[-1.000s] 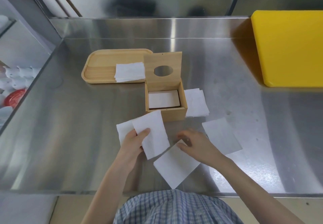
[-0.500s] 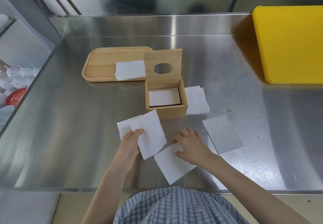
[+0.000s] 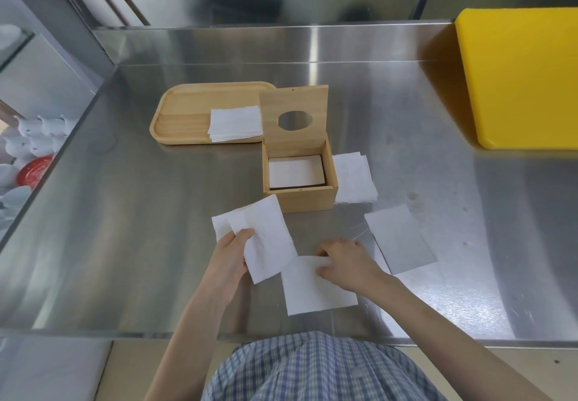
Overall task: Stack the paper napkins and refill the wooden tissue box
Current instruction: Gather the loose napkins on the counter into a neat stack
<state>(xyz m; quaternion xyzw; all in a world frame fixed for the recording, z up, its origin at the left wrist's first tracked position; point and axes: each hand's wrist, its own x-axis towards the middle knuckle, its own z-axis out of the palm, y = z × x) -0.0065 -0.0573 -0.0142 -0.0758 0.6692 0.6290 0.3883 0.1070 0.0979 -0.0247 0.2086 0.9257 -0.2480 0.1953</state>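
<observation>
The wooden tissue box [image 3: 305, 201] stands mid-counter, its lid [image 3: 294, 116] with a round hole tipped up and open; white paper lies inside. My left hand [image 3: 230, 255] pinches two overlapping white napkins [image 3: 266, 241] just in front of the box. My right hand [image 3: 347, 263] grips the top edge of another napkin [image 3: 312, 291] lying near the counter's front edge. A single napkin [image 3: 398, 238] lies flat to the right. A small pile of napkins [image 3: 353, 178] rests against the box's right side. Another stack [image 3: 235, 123] sits on the wooden tray [image 3: 184, 119].
A yellow board [image 3: 519, 75] leans at the back right of the steel counter [image 3: 125, 228]. White and red dishes [image 3: 28, 163] sit in a lower area past the counter's left edge. A steel wall rises behind.
My right hand has slid the front napkin left and turned it squarer, its fingers now curled on its top edge. My left hand keeps its napkins, shifted slightly.
</observation>
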